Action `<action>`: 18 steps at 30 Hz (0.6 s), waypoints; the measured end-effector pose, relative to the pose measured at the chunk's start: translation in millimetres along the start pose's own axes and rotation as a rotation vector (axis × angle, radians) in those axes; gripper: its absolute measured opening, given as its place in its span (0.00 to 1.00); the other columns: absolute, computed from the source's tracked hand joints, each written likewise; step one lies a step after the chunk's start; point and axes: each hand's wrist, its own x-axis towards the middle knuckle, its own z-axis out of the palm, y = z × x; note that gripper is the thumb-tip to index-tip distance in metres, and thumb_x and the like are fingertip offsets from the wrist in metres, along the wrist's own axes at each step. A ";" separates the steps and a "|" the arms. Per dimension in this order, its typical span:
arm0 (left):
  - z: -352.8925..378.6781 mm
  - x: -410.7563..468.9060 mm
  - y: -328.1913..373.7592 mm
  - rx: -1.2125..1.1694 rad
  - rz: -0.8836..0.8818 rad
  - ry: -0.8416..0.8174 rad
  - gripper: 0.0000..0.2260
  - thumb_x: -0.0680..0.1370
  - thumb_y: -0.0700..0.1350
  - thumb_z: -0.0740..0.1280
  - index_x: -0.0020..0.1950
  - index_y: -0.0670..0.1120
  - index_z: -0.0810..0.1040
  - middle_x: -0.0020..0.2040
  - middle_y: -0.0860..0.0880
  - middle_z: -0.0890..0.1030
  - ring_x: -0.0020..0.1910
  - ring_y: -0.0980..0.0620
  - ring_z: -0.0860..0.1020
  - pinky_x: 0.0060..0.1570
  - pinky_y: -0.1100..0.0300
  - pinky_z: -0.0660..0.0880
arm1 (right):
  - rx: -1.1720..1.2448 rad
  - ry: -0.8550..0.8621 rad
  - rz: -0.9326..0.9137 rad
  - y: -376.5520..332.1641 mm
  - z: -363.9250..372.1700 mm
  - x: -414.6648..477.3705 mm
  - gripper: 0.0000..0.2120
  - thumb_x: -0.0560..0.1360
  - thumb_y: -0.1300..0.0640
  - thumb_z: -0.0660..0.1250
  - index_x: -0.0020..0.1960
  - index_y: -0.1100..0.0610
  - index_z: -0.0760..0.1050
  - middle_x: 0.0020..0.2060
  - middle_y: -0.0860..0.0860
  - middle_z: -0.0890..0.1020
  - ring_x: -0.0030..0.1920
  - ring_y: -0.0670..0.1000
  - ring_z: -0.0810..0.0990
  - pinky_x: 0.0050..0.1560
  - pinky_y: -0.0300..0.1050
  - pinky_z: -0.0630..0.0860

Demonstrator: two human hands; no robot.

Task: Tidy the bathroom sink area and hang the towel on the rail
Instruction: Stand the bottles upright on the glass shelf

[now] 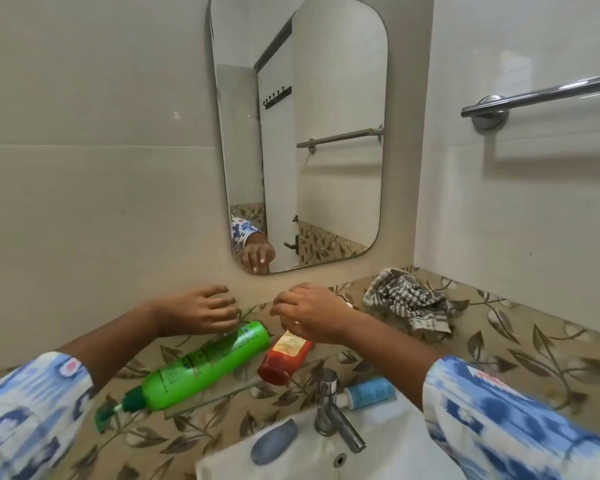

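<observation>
Nearest: patterned blue sleeves at both lower corners, then the white basin rim [378,441] with a grey-blue soap bar [274,439] on its edge, the chrome tap [331,407], and a blue tube [371,393] lying flat just behind.

Beyond these, on a glass shelf [205,403]: a green pump bottle [205,365] toppled on its side, pump toward the near left, and a red bottle [283,358] also lying flat, its upper end tucked under the right wrist.

Left hand [198,315] above the green bottle's base, fingers spread and curled, gripping nothing. Right hand [312,313] hovering over the red bottle's far end, fingers bent loosely together; something pale glimpsed beneath, whether held cannot be told.

Probably best: wrap the left hand round the green bottle's thick body, not the pump, swing it upright, and seat it toward the wall. Same for the red one.

Farther right, checked towel [409,303] crumpled on the leaf-patterned counter; rail [541,91] bare on the right wall, well apart.
</observation>
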 end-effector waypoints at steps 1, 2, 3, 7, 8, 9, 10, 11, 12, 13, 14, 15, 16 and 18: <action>2.0 -8.7 1.1 0.023 -0.032 0.026 0.22 0.82 0.39 0.49 0.52 0.50 0.83 0.49 0.51 0.85 0.49 0.52 0.83 0.51 0.57 0.80 | -0.012 -0.007 -0.021 -6.3 3.7 6.8 0.11 0.74 0.59 0.64 0.55 0.60 0.77 0.50 0.58 0.83 0.46 0.58 0.82 0.50 0.52 0.79; 3.8 -18.0 2.4 -0.046 -0.022 -0.037 0.25 0.83 0.39 0.46 0.52 0.50 0.83 0.50 0.52 0.85 0.48 0.53 0.83 0.49 0.57 0.80 | -0.008 -0.014 -0.017 -12.6 5.0 12.6 0.11 0.75 0.59 0.63 0.54 0.60 0.77 0.49 0.58 0.83 0.46 0.59 0.83 0.49 0.52 0.79; 9.0 -26.9 9.1 -0.057 -0.048 -0.049 0.26 0.83 0.39 0.44 0.53 0.50 0.83 0.50 0.51 0.85 0.48 0.53 0.83 0.49 0.57 0.80 | -0.008 -0.035 -0.020 -20.2 10.7 18.4 0.11 0.75 0.59 0.62 0.54 0.60 0.77 0.49 0.58 0.82 0.46 0.60 0.82 0.49 0.53 0.79; 14.7 -42.6 28.2 -0.105 -0.097 -0.116 0.25 0.83 0.39 0.42 0.59 0.49 0.80 0.56 0.50 0.84 0.52 0.53 0.82 0.52 0.56 0.79 | -0.055 -0.128 0.020 -45.6 27.4 33.8 0.10 0.75 0.59 0.59 0.54 0.60 0.74 0.50 0.59 0.80 0.48 0.60 0.81 0.47 0.53 0.78; 13.5 -44.5 30.9 -0.136 -0.127 -0.130 0.25 0.83 0.39 0.42 0.61 0.48 0.78 0.58 0.50 0.83 0.53 0.53 0.82 0.52 0.56 0.79 | -0.052 -0.138 0.026 -50.7 30.3 35.8 0.10 0.75 0.59 0.60 0.54 0.61 0.73 0.50 0.59 0.80 0.48 0.60 0.81 0.49 0.53 0.78; 14.8 -47.6 34.0 -0.172 -0.147 -0.140 0.24 0.83 0.40 0.41 0.62 0.47 0.76 0.59 0.50 0.82 0.55 0.53 0.81 0.53 0.55 0.78 | -0.060 -0.147 0.024 -57.7 34.9 39.5 0.11 0.74 0.60 0.61 0.55 0.61 0.73 0.51 0.60 0.80 0.49 0.60 0.80 0.51 0.53 0.76; 15.2 -49.4 36.0 -0.191 -0.166 -0.163 0.23 0.83 0.40 0.41 0.64 0.47 0.74 0.60 0.50 0.81 0.56 0.53 0.81 0.55 0.54 0.78 | -0.077 -0.157 0.030 -65.0 38.8 42.5 0.12 0.74 0.60 0.62 0.56 0.62 0.72 0.52 0.61 0.80 0.50 0.61 0.80 0.53 0.54 0.75; 15.8 -50.8 37.4 -0.202 -0.183 -0.188 0.21 0.83 0.41 0.41 0.65 0.46 0.71 0.61 0.50 0.80 0.57 0.53 0.80 0.56 0.53 0.77 | -0.098 -0.158 0.044 -71.1 43.2 44.7 0.14 0.73 0.60 0.63 0.58 0.63 0.71 0.53 0.62 0.80 0.51 0.61 0.79 0.55 0.54 0.74; 15.5 -51.7 39.0 -0.192 -0.204 -0.203 0.20 0.83 0.41 0.41 0.66 0.46 0.69 0.63 0.50 0.79 0.59 0.53 0.79 0.59 0.53 0.75 | -0.118 -0.166 0.065 -77.1 46.5 46.6 0.16 0.73 0.60 0.63 0.59 0.64 0.70 0.54 0.63 0.79 0.53 0.61 0.79 0.56 0.56 0.73; 16.7 -53.2 40.4 -0.182 -0.219 -0.203 0.20 0.83 0.42 0.41 0.67 0.45 0.67 0.64 0.50 0.78 0.60 0.53 0.78 0.64 0.53 0.72 | -0.143 -0.172 0.086 -82.3 48.9 48.1 0.18 0.73 0.61 0.63 0.61 0.66 0.68 0.55 0.64 0.78 0.54 0.62 0.78 0.57 0.57 0.72; 16.5 -54.9 42.2 -0.174 -0.243 -0.205 0.20 0.83 0.42 0.41 0.70 0.45 0.64 0.66 0.50 0.75 0.62 0.53 0.76 0.69 0.53 0.66 | -0.155 -0.185 0.109 -86.7 50.5 49.5 0.20 0.74 0.62 0.64 0.63 0.67 0.66 0.56 0.65 0.78 0.56 0.64 0.77 0.58 0.59 0.71; 18.3 -56.8 45.6 -0.160 -0.267 -0.199 0.20 0.83 0.42 0.41 0.74 0.44 0.59 0.67 0.50 0.74 0.64 0.53 0.74 0.72 0.52 0.59 | -0.166 -0.204 0.130 -90.3 51.8 50.2 0.22 0.74 0.62 0.64 0.64 0.69 0.65 0.57 0.67 0.76 0.57 0.65 0.76 0.59 0.61 0.70; 18.6 -58.1 48.7 -0.128 -0.286 -0.180 0.21 0.83 0.42 0.40 0.76 0.43 0.53 0.68 0.50 0.72 0.66 0.54 0.72 0.73 0.52 0.52 | -0.179 -0.219 0.148 -92.4 53.8 50.9 0.22 0.74 0.63 0.64 0.65 0.71 0.64 0.58 0.68 0.75 0.58 0.66 0.75 0.60 0.62 0.70; 22.7 -61.3 54.3 -0.123 -0.324 -0.137 0.21 0.83 0.42 0.41 0.77 0.43 0.48 0.68 0.51 0.72 0.66 0.54 0.72 0.73 0.50 0.48 | -0.238 -0.226 0.156 -96.1 56.2 52.0 0.20 0.77 0.63 0.59 0.65 0.72 0.62 0.60 0.71 0.74 0.60 0.68 0.74 0.60 0.63 0.70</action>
